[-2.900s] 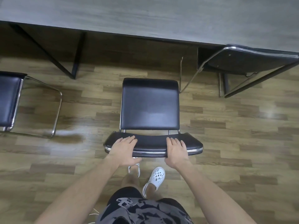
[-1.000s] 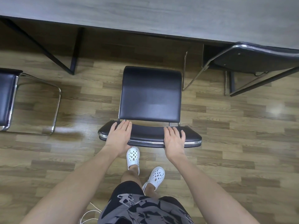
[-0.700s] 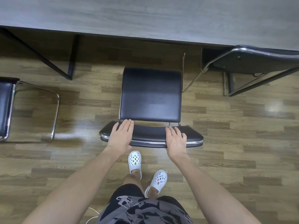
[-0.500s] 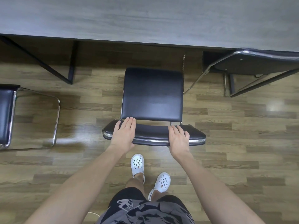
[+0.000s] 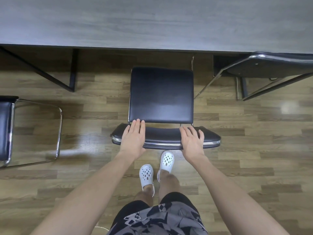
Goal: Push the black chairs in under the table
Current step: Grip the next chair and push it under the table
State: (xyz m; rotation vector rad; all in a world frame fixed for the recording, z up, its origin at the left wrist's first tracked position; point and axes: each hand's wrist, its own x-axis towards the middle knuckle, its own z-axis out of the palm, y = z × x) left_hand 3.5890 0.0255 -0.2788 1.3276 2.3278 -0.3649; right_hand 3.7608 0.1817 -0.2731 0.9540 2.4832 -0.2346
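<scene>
Head view: the middle chair (image 5: 160, 97) stood on the wood-pattern floor (image 5: 254, 133) facing the surface (image 5: 152, 22), its black seat's front edge near the surface's rim but not yet under it; the padded backrest (image 5: 162, 138) was nearest the person; the left hand (image 5: 133, 141) lay flat over the backrest's left part, fingers straight and together, fingertips reaching the seat's rear edge, nothing clenched; the right hand (image 5: 192, 143) lay flat on the right part, fingers slightly spread, also not curled round anything; both rested on and pressed the pad rather than gripping it; white clogs (image 5: 166, 160) stood just behind the chair; the right-side chair (image 5: 271, 68) was already largely tucked under the surface, and the left-side chair (image 5: 5, 129) stood well out from it at the frame edge, only partly visible; a dark leg (image 5: 72, 70) of the surface stood left of the middle chair's path, apart from it. Judgement: the chrome tube frame (image 5: 59, 133) seen on the left-side chair suggested a light, stiff chair that would slide readily on the smooth floor; the vinyl-looking pad was probably soft and a bit slick, so flat palms could slip; the best hold was likely the top of the backrest, hands spaced evenly as here, pushing low and straight to stop the chair from swinging toward the right-side chair's frame; not fragile.
</scene>
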